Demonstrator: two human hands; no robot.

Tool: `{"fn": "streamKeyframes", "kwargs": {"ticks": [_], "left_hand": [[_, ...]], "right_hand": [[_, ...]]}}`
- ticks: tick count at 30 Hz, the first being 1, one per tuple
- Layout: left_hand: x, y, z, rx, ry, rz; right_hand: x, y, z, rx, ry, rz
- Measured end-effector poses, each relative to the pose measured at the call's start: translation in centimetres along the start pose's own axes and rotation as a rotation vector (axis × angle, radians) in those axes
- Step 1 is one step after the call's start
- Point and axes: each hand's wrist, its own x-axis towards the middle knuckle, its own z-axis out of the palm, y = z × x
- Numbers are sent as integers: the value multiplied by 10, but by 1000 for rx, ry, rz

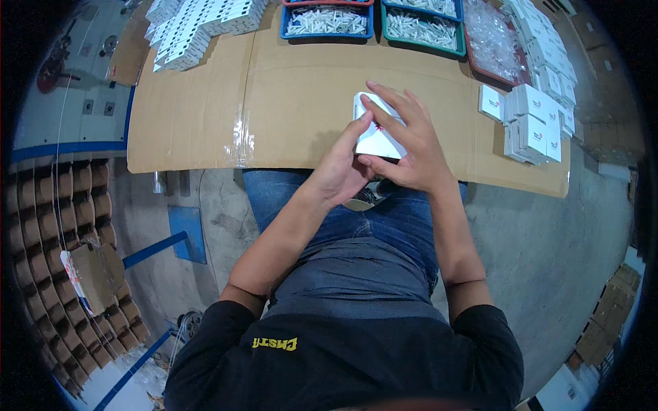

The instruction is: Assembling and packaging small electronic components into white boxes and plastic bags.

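Note:
A small white box [378, 142] with a red mark on its face is held between my two hands, just above the near edge of the cardboard-covered table [295, 109]. My left hand [343, 161] grips its left side, thumb along the upper left edge. My right hand [415, 140] wraps over the right side, its fingers lying across the top face and its thumb at the lower edge. Those fingers hide part of the box. Whether its flap is closed cannot be made out.
Stacked white boxes stand at the far left [205, 27] and right [531, 123]. Along the back are a blue tray [329, 40] and a green tray [425, 46] of small white pieces, and a red-brown tray [490, 74] of clear plastic pieces. A cardboard divider [65, 226] stands lower left.

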Motion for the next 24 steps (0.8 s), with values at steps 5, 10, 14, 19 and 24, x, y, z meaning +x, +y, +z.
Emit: {"fn": "streamKeyframes", "kwargs": {"ticks": [5,10,14,19,24], "left_hand": [[-8,4,-3,53,43,-9],[-14,18,14,-176,-113,34],[-15,19,14,-271,-149,12],[-10,2,11,123,77,132],[-8,-3,10,215,139,159]], "right_hand": [[0,-4,3,224,143,60],[1,-4,-6,284,166,23],[-8,8,-10,139,165,-32],[-12,8,0,321,351,141],[-14,2,4,415,385,269]]}}
